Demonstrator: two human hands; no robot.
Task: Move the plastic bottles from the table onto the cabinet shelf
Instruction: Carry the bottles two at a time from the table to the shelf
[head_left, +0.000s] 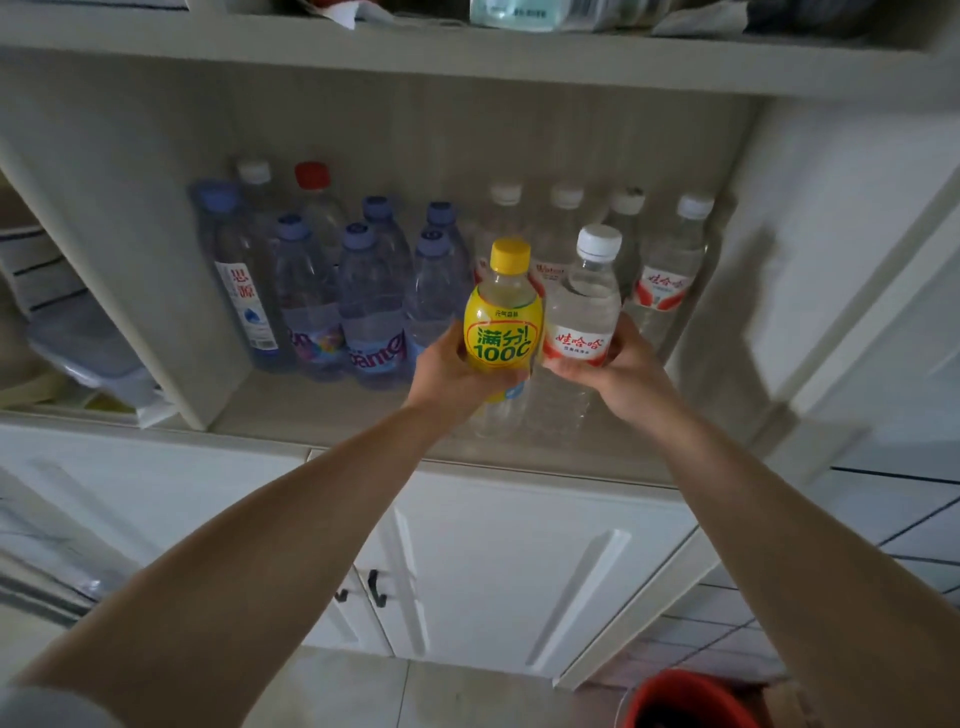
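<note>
Blue-capped water bottles (332, 306) stand in rows at the left of the cabinet shelf (332, 415), white-capped ones (670, 270) at the right. In front of them, the left hand (447, 374) grips a yellow-capped lemon drink bottle (503, 317) upright, fingers wrapped round its base. Just beside it, the right hand (618, 369) clasps a clear bottle (584, 306) with a red-and-white label, held upright above the shelf's front edge. A red bucket (691, 701) sits on the floor, lower right.

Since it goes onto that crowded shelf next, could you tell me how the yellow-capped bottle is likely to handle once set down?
The yellow-capped bottle looks short and round-bodied, so probably steady upright. It seems see-through below its label, perhaps light and easily nudged. The left hand grips it.
</note>
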